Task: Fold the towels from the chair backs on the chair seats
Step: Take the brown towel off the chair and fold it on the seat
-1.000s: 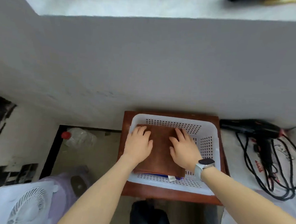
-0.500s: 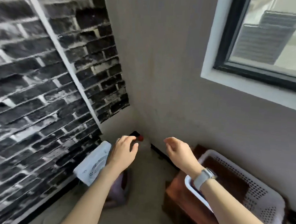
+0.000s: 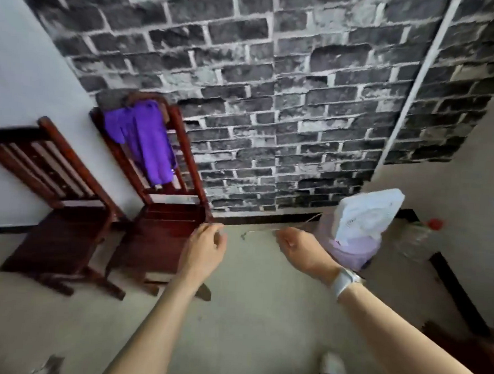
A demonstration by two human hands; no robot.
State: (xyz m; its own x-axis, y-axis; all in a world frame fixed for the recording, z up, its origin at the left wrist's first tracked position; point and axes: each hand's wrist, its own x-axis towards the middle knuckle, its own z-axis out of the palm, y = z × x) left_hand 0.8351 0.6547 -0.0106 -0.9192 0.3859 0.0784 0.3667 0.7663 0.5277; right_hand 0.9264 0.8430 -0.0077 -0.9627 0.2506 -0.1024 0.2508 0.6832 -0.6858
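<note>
A purple towel (image 3: 145, 137) hangs over the back of a dark red wooden chair (image 3: 163, 239) that stands against the wall. Left of it is a second wooden chair (image 3: 57, 234) whose back and seat carry nothing. My left hand (image 3: 205, 250) hangs in the air just right of the towel chair's seat, fingers loosely curled, holding nothing. My right hand (image 3: 305, 254), with a white watch on the wrist, floats further right over the floor, also loosely curled and holding nothing.
A white fan (image 3: 364, 216) leans on a lilac stool (image 3: 348, 249) by the brick-patterned wall. A plastic bottle with a red cap (image 3: 417, 235) lies in the corner. A brown edge of furniture (image 3: 472, 350) shows at the lower right. My shoe (image 3: 332, 368) is on the bare floor.
My hands have left the brown towel in the white basket. The view has swung left from the basket and window to the two chairs, and both hands now hang free.
</note>
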